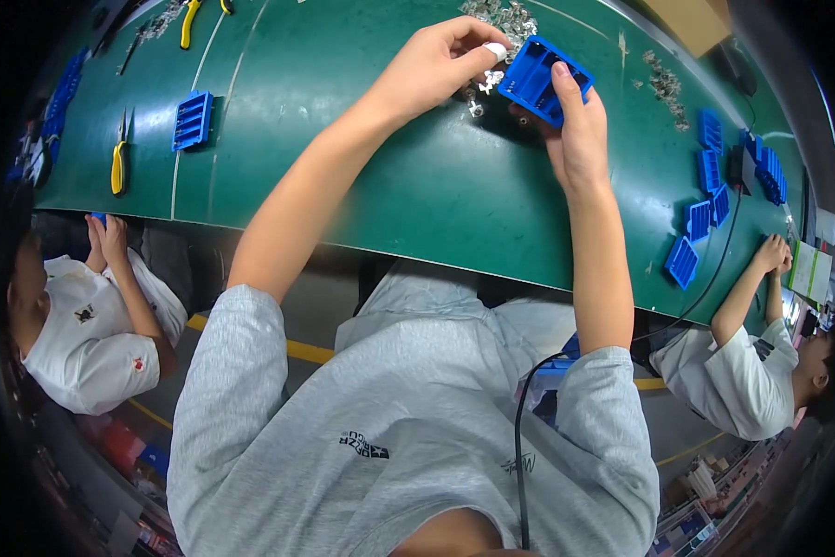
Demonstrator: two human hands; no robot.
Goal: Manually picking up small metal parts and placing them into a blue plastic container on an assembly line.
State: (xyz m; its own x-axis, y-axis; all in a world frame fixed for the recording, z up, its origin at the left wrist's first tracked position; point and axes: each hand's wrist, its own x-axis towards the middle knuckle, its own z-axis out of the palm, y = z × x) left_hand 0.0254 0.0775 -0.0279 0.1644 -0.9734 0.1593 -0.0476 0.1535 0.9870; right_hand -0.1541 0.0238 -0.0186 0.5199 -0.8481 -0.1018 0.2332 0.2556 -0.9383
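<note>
My right hand point(577, 130) grips a blue slotted plastic case point(533, 74), its thumb over the front edge and the long compartments facing up. Left of the case, my left hand point(445, 67) is closed in a pinch, with a white covering on one fingertip. Whatever lies between those fingers is too small or hidden to make out. A heap of small shiny metal clips point(510, 20) lies on the green table just beyond both hands. Loose metal pieces point(476, 108) are scattered beneath the left fingertips and beside the case.
Another blue case point(193, 121) and yellow-handled pliers point(119, 167) lie to the left. On the right are several blue cases point(699, 221), a strip of metal parts point(666, 88) and a black cable point(728, 251). People sit at both sides along the table point(389, 204).
</note>
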